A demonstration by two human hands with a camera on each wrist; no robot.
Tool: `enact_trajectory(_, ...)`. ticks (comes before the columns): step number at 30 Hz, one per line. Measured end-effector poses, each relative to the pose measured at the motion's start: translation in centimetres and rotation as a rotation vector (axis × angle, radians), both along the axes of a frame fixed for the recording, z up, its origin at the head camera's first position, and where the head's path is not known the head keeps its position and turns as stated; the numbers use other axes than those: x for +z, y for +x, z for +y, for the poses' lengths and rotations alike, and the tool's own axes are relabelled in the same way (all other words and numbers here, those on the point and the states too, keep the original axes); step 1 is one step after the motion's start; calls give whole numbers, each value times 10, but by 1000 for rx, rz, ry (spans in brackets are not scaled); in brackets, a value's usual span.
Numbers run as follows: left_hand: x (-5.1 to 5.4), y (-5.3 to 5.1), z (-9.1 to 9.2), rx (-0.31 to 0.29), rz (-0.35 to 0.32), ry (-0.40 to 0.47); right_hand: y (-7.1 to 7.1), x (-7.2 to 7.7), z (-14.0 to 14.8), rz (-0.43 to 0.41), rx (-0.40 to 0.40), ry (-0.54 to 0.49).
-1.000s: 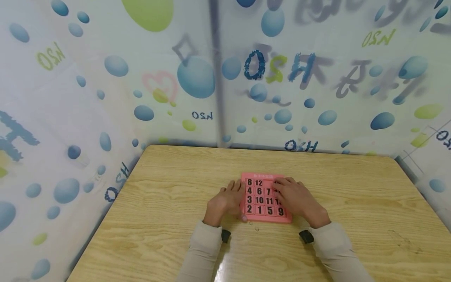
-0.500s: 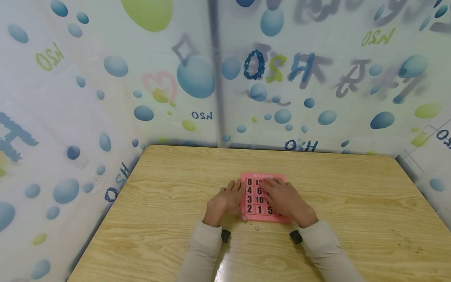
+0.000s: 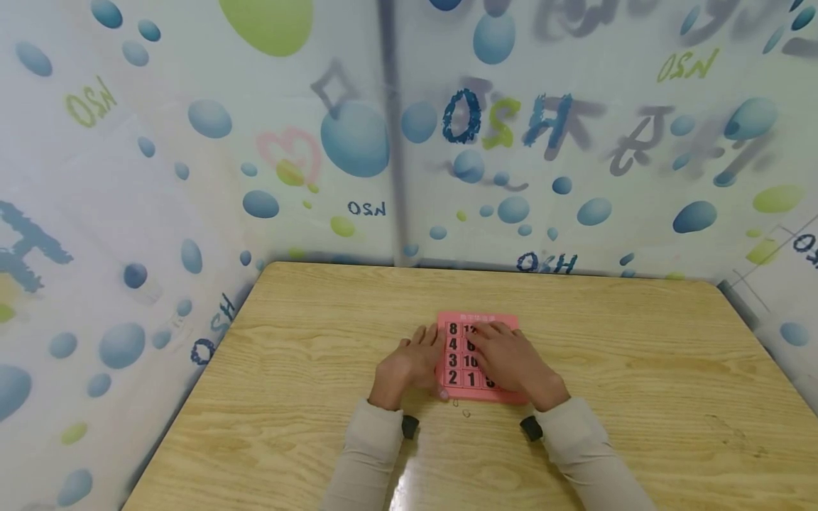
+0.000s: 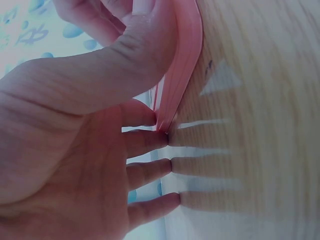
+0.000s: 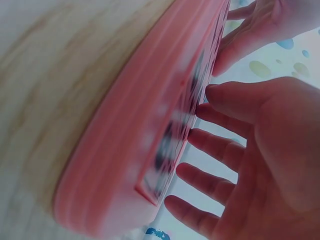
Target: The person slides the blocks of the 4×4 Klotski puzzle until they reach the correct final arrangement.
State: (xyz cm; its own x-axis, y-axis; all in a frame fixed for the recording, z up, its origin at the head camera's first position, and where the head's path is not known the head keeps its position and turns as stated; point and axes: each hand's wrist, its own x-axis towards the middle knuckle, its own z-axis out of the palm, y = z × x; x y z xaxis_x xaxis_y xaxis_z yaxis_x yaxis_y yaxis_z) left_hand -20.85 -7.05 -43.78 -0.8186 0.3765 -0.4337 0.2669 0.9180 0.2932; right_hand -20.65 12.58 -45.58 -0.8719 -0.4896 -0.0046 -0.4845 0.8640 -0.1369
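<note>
A pink number sliding puzzle (image 3: 460, 392) lies flat on the wooden table, with black numbers on its square tiles. My left hand (image 3: 409, 369) rests along its left side. In the left wrist view the thumb (image 4: 155, 50) lies against the pink frame, while the straight fingers (image 4: 150, 172) touch the frame's side and the table. My right hand (image 3: 511, 358) is over the right part of the puzzle, its fingertips on or just above the tiles near the 12 and 6. It hides most of the two right columns. The right wrist view shows its fingers (image 5: 215, 150) spread and slightly bent.
The wooden table (image 3: 307, 326) extends around the puzzle on all sides. Behind and to the left stand patterned fabric walls (image 3: 422, 184) with blue and green drops. A dark wrist device (image 3: 532, 428) sits at each cuff.
My right hand has moved left across the puzzle, from the right column toward the second one, covering more numbers. The left hand and the puzzle's frame have stayed in place.
</note>
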Motion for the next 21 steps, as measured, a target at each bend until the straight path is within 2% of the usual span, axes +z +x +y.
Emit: enact_trajectory(21, 0, 0, 1, 8, 1, 3, 1, 1, 12, 11, -8, 37)
